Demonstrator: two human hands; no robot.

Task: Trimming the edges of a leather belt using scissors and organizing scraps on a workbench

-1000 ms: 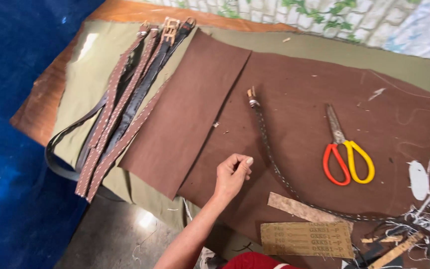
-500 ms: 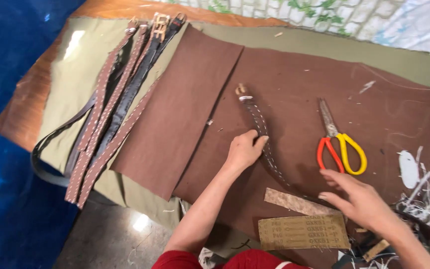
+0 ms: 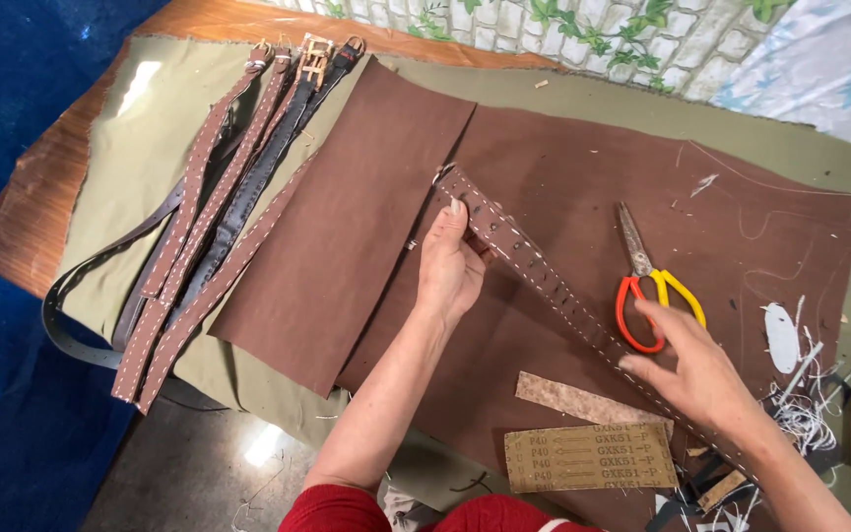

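Observation:
A long brown stitched belt strap [image 3: 544,281] with punched holes lies diagonally across a large brown leather sheet [image 3: 583,207]. My left hand [image 3: 450,266] grips the strap near its upper end, fingers curled over it. My right hand [image 3: 696,369] rests on the strap's lower stretch, fingers spread and pressing it flat. Red and yellow handled scissors [image 3: 647,281] lie just above my right hand, apart from it.
Several finished brown belts [image 3: 219,207] with buckles lie on olive cloth [image 3: 140,148] at the left. A second brown leather piece [image 3: 347,217] overlaps the sheet. Sandpaper [image 3: 591,456] and a leather scrap [image 3: 583,399] lie near the front edge; thread scraps [image 3: 795,409] at right.
My left hand has moved up to the strap's upper end and taken hold of it. My right hand came in and now presses the strap, which lies straighter and flat.

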